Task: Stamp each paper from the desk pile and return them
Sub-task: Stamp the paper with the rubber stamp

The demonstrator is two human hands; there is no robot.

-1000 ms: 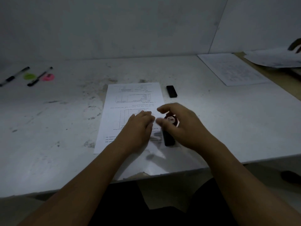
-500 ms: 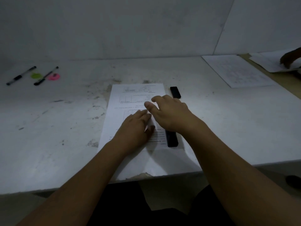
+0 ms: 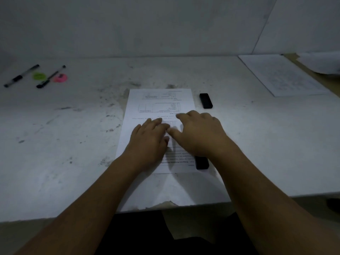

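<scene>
Both flat now: my left hand [image 3: 149,142] and right hand [image 3: 200,133] press the paper [image 3: 160,100]; stamp [image 3: 202,162] released alongside; sheet probably stamped.

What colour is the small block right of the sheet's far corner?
The small block is black; head view.

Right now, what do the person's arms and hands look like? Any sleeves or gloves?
Both forearms are bare, with no sleeves showing. The left hand and right hand wear no gloves, and no watch, ring or bracelet shows.
</scene>
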